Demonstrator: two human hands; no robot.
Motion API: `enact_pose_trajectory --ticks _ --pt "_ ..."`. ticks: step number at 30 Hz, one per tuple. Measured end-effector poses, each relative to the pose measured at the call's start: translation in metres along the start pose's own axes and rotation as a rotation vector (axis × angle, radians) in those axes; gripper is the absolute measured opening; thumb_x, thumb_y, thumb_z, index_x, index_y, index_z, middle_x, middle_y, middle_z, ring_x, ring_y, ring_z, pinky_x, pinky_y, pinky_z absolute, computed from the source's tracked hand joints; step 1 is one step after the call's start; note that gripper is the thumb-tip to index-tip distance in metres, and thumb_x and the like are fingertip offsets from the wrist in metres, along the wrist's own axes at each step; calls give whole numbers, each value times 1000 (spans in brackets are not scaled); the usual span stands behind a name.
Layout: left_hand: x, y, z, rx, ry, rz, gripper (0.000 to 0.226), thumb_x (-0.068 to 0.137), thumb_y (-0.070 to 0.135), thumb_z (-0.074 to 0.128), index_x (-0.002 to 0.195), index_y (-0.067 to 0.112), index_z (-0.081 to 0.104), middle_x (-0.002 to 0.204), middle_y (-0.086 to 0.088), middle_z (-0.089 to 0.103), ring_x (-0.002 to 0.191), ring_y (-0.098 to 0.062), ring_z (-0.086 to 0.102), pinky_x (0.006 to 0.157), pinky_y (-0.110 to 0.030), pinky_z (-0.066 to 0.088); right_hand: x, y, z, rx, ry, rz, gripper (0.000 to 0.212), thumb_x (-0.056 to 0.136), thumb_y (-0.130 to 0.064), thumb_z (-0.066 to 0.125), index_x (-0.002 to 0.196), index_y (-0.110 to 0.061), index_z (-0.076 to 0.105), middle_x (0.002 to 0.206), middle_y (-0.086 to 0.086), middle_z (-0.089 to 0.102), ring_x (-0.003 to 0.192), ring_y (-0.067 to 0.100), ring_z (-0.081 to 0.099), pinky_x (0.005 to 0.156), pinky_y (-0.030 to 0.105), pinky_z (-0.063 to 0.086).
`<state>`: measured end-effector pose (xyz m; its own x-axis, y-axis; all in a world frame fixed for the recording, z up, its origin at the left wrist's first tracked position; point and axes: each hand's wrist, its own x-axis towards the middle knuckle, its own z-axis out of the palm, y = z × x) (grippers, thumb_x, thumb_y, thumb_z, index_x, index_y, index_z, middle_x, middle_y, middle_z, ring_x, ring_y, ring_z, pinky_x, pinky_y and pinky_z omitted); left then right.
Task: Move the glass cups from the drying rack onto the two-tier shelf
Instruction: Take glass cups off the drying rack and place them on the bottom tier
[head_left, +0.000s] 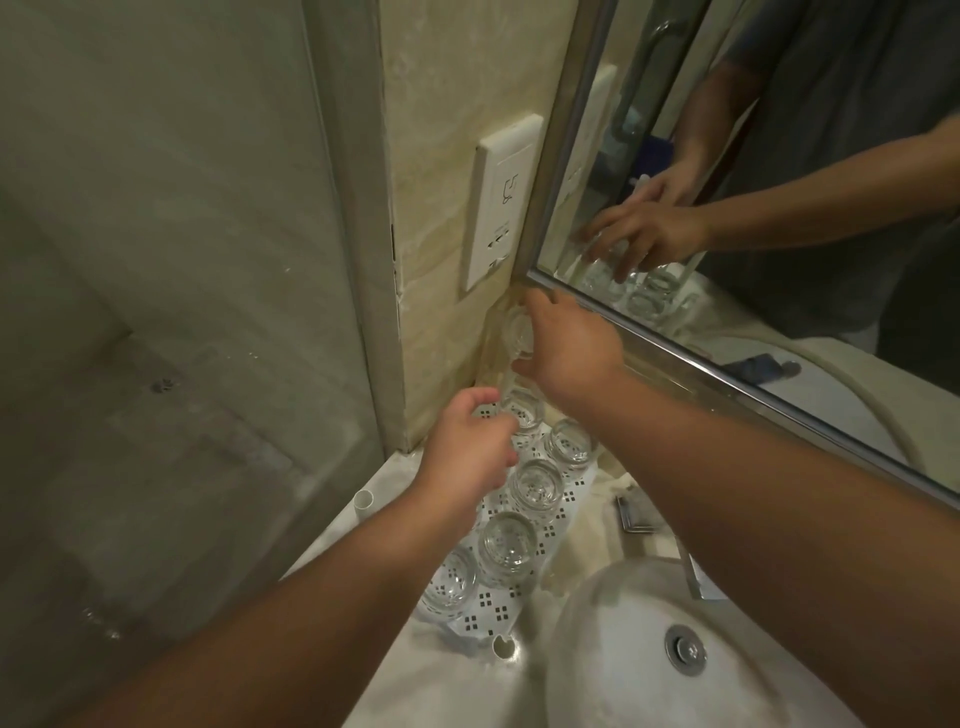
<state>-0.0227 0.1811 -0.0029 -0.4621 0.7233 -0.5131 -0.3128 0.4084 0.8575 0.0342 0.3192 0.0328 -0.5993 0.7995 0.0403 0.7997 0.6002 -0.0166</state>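
Several upturned glass cups (535, 487) stand in rows on a white perforated shelf tier (498, 613) beside the sink. My right hand (569, 343) holds one glass cup (519, 335) by its side, up in the corner under the mirror frame. Lower down, my left hand (467, 452) hovers over the shelf with its fingers curled around another cup (524, 413) at the back of the row. Which surface is the drying rack I cannot tell.
A white sink basin (623, 670) with a metal drain (685, 649) lies at the lower right. The mirror (779, 208) hangs along the right. A wall socket plate (498, 202) sits on the tiled wall, and a glass shower panel (182, 312) closes the left side.
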Motion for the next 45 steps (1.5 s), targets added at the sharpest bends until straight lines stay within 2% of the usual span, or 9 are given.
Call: enact_pose_trajectory --ticks 9,16,20,25,30,36,38,42,45 --pt "-28 21 -4 -217 -110 -163 19 96 30 56 113 22 59 102 -6 63 73 -26 74 65 -41 60 -47 -3 -46 52 182 -29 68 75 -41 79 132 -25 45 125 1 54 95 29 65 67 35 52" --pt "-50 35 -15 -366 -360 -465 72 87 72 42 120 11 62 105 -11 73 86 -35 73 77 -42 52 -116 -19 -66 82 261 -77 68 75 -49 76 133 -37 42 131 -12 51 94 20 65 66 31 51" --pt "-66 35 -18 -429 -407 -522 82 80 80 45 117 8 63 82 -11 72 76 -35 73 81 -45 53 -152 -27 -68 62 283 -86 66 75 -50 76 131 -38 43 130 -14 51 84 20 67 61 31 52" --pt "-88 34 -21 -449 -460 -574 89 72 83 56 107 2 71 92 -16 74 80 -35 73 83 -52 56 -184 -34 -66 52 322 -110 58 77 -48 70 129 -35 49 127 -13 53 82 19 68 55 30 50" --pt "-106 31 -24 -420 -494 -579 80 76 77 61 77 -1 78 86 -14 73 72 -31 73 73 -46 59 -206 -42 -67 69 287 -99 61 75 -48 70 130 -39 45 129 -15 49 83 19 66 55 28 45" --pt "-121 34 -26 -421 -429 -555 60 79 58 70 94 0 68 76 -16 73 62 -33 72 52 -41 58 -227 -43 -71 185 235 -121 69 73 -66 58 136 -50 36 140 -19 38 115 12 54 76 29 49" --pt "-122 33 -27 -449 -450 -540 62 81 56 69 108 0 66 83 -17 74 68 -34 74 56 -41 60 -231 -41 -72 264 210 -118 68 73 -66 54 136 -49 36 143 -16 36 123 14 49 86 34 50" --pt "-120 28 -25 -400 -424 -385 65 82 55 70 131 12 62 113 -8 71 101 -26 72 85 -37 59 -235 -37 -72 493 218 -40 67 72 -67 51 135 -46 40 142 -13 36 124 11 47 96 36 47" --pt "-125 28 -21 -329 -311 -230 51 83 48 73 122 19 60 114 -9 71 74 -25 74 54 -33 58 -237 -34 -71 584 250 1 66 73 -63 56 133 -43 39 141 -15 37 125 6 43 97 28 42"
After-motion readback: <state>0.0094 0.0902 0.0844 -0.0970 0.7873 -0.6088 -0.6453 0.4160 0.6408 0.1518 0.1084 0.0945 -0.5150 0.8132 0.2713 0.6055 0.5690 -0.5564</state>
